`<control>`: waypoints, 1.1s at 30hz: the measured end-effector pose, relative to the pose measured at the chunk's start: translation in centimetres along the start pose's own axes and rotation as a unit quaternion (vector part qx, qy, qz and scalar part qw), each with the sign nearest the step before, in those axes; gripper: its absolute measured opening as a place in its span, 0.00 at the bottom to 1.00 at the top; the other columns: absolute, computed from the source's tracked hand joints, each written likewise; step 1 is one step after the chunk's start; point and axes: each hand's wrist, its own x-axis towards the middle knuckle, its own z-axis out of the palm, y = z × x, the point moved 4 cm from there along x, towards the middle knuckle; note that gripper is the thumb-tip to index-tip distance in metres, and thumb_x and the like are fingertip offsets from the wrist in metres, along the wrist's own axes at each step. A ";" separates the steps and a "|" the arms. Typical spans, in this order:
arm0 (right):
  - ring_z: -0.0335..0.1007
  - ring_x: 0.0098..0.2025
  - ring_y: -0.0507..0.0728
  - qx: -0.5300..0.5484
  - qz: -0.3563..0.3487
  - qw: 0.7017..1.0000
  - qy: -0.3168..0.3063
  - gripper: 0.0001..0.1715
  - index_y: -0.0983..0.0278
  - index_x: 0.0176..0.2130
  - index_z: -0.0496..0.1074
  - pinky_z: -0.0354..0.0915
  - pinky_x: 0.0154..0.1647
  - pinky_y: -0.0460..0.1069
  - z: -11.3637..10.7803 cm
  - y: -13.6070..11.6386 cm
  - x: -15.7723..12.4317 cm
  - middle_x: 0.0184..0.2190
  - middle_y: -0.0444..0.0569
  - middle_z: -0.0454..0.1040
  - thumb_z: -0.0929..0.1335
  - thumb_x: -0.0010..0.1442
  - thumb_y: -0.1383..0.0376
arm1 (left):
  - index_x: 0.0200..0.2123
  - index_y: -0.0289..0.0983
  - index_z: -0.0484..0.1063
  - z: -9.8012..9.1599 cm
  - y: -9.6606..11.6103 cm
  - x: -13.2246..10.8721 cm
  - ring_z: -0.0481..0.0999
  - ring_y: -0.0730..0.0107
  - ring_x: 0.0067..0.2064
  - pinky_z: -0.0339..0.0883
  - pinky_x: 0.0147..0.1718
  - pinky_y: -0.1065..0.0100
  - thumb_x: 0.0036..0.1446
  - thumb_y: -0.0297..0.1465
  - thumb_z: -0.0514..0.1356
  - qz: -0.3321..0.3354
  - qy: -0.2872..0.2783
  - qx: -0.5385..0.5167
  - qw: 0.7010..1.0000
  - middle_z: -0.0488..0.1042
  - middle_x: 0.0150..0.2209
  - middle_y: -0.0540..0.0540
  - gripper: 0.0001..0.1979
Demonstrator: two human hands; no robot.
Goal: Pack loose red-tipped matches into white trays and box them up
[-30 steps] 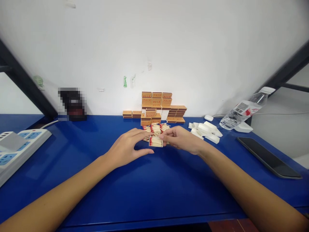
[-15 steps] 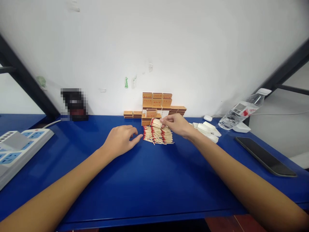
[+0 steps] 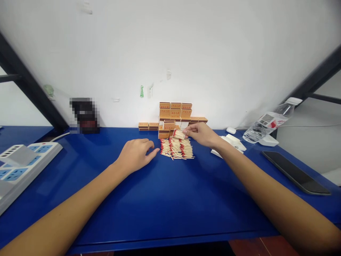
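My right hand [image 3: 201, 135] pinches the right end of a small white matchbox tray [image 3: 179, 134] filled with red-tipped matches. That tray is over the back edge of a spread pile of loose matches [image 3: 177, 149]. On the left side of the pile, my left hand [image 3: 137, 153] rests at the table with fingers curved and thumb apart, holding nothing. Behind the tray, orange-brown matchboxes [image 3: 175, 113] are stacked against the wall, and lower rows extend to both sides. Several white trays [image 3: 234, 141] lie partly behind my right wrist.
A blue table [image 3: 165, 202] carries everything. At the right are a tilted water bottle [image 3: 269, 122], a dark phone [image 3: 295, 172] and a white earbud case [image 3: 231, 130]. A power strip [image 3: 32, 167] lies left, near a blurred dark object [image 3: 85, 115].
My right hand and the filled tray have shifted slightly right over the pile. My left hand stays beside the matches. The whole view has moved a little.
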 end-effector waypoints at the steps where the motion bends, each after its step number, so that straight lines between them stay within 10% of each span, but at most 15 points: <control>1: 0.78 0.38 0.60 -0.003 -0.006 1.000 0.001 0.23 0.64 0.34 0.78 0.68 0.43 0.55 0.1 0.0 -0.1 0.34 0.55 0.84 0.71 0.63 0.46 | 0.34 0.38 0.78 0.0 0.0 0.0 0.76 0.65 0.29 0.61 0.27 0.66 0.69 0.41 0.60 0.002 0.002 0.000 1.000 0.80 0.32 0.47 0.15; 13: 0.65 0.27 0.54 -0.101 -0.080 0.990 0.062 0.19 0.64 0.35 0.79 0.57 0.31 0.50 1.2 -1.4 -0.6 0.28 0.48 0.79 0.68 0.67 0.53 | 0.36 0.38 0.79 -0.1 0.3 0.2 0.77 0.65 0.31 0.61 0.29 0.65 0.69 0.41 0.59 -0.022 -0.041 -0.002 0.999 0.81 0.34 0.47 0.15; 33: 0.74 0.32 0.57 -0.160 -0.160 0.969 0.103 0.12 0.59 0.41 0.82 0.63 0.34 0.51 1.2 -1.4 -1.8 0.36 0.48 0.84 0.70 0.69 0.57 | 0.38 0.38 0.80 0.1 -0.2 0.2 0.79 0.64 0.33 0.62 0.30 0.65 0.70 0.42 0.58 -0.024 -0.042 0.009 0.999 0.83 0.36 0.47 0.15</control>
